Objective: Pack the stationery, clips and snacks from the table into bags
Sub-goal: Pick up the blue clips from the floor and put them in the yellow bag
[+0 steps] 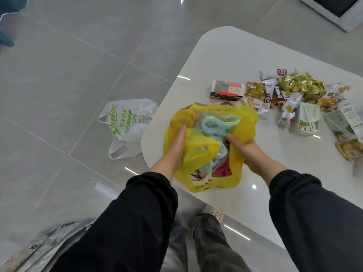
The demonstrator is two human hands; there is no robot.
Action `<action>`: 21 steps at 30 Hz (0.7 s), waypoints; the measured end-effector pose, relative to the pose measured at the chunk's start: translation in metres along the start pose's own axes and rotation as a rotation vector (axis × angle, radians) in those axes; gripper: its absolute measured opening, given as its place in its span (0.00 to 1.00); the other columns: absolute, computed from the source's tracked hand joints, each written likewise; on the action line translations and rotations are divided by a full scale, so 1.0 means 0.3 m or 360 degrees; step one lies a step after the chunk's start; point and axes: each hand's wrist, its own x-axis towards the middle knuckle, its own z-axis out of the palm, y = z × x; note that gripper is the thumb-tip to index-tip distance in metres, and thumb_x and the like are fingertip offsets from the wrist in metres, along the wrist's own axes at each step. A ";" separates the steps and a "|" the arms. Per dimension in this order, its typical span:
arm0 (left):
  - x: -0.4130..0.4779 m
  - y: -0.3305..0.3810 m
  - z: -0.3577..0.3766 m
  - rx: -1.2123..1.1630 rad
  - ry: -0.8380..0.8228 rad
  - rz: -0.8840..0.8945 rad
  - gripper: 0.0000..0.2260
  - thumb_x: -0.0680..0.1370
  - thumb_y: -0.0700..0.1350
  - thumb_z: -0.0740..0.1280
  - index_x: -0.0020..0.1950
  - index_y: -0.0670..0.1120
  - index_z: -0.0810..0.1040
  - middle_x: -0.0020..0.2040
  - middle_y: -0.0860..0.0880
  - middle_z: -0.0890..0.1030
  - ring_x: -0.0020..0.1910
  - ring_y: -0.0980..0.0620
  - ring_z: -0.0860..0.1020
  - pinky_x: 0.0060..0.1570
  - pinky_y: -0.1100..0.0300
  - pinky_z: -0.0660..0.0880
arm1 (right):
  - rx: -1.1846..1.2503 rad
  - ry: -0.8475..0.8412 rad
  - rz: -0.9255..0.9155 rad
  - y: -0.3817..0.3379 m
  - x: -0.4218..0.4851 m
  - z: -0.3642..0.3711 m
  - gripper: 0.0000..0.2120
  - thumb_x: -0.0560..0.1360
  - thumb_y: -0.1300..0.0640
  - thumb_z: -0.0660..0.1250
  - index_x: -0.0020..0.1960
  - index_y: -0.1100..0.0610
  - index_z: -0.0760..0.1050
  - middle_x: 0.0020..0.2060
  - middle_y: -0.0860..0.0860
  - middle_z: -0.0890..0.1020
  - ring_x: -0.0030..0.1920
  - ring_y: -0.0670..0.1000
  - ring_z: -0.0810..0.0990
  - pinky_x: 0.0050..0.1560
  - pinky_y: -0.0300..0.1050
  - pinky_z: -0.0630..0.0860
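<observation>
A yellow plastic bag lies on the near corner of the white table. Pale blue-green clips and a pink item show through its open mouth. My left hand grips the bag's left side by its handle. My right hand holds the bag's right side, fingers curled into the plastic. A heap of snack packets lies on the table beyond the bag, with a red and green box at its left and green and white cartons at its right.
A white shopping bag with green print lies on the grey tiled floor left of the table. A framed dark screen sits at the top right. My legs and shoe are below the table's edge.
</observation>
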 end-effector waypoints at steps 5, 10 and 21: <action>0.009 0.080 0.022 0.0106 0.0201 0.0293 0.32 0.71 0.70 0.60 0.69 0.53 0.71 0.67 0.50 0.75 0.65 0.49 0.73 0.68 0.46 0.66 | 0.0021 0.0317 0.0011 -0.024 -0.066 -0.068 0.30 0.70 0.46 0.73 0.68 0.53 0.70 0.58 0.51 0.80 0.57 0.55 0.80 0.58 0.56 0.76; -0.179 0.087 0.076 0.0897 0.0278 0.1044 0.32 0.78 0.61 0.60 0.77 0.49 0.55 0.77 0.51 0.57 0.75 0.54 0.55 0.74 0.55 0.53 | 0.0008 0.0690 -0.0017 -0.112 -0.147 -0.057 0.21 0.73 0.50 0.71 0.60 0.61 0.73 0.54 0.56 0.79 0.51 0.54 0.79 0.49 0.47 0.76; -0.294 0.086 0.072 0.0657 0.0782 0.0665 0.06 0.71 0.38 0.65 0.36 0.42 0.68 0.32 0.48 0.69 0.36 0.49 0.68 0.33 0.59 0.64 | 0.0215 0.0720 -0.0192 -0.304 -0.388 -0.020 0.10 0.70 0.70 0.61 0.32 0.61 0.72 0.22 0.53 0.75 0.21 0.51 0.70 0.30 0.42 0.69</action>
